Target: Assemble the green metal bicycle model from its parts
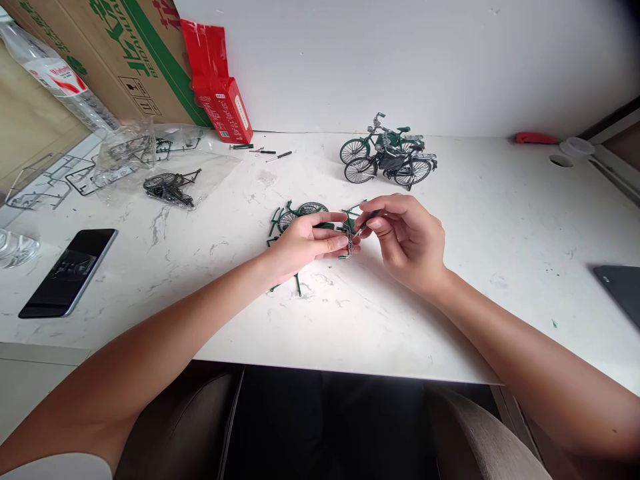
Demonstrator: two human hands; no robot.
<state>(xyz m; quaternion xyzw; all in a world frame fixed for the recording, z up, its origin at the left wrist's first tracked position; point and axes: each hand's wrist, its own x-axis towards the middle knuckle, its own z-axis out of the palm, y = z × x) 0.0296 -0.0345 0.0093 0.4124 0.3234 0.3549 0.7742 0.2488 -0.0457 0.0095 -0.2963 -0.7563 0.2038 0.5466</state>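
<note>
My left hand [313, 243] pinches a small metal handlebar [349, 248] with green grips, which looks like a model bicycle part. In my right hand [410, 240] is a small screwdriver [369, 221] with a dark handle, its tip meeting the metal piece between my fingers. Green bicycle parts [299, 285] lie beneath and around my left hand, among them a spoked wheel [313, 208] partly covered by it. Behind my hands stand two assembled model bicycles, a green one [354, 149] and a black one [360, 171].
Dark parts [170, 187] in plastic bags and empty sprue frames [47, 177] lie at the left. A phone [69, 273] rests near the front left. Small tools [279, 157] lie before a red packet [225, 107]. A cardboard box [170, 80] stands behind.
</note>
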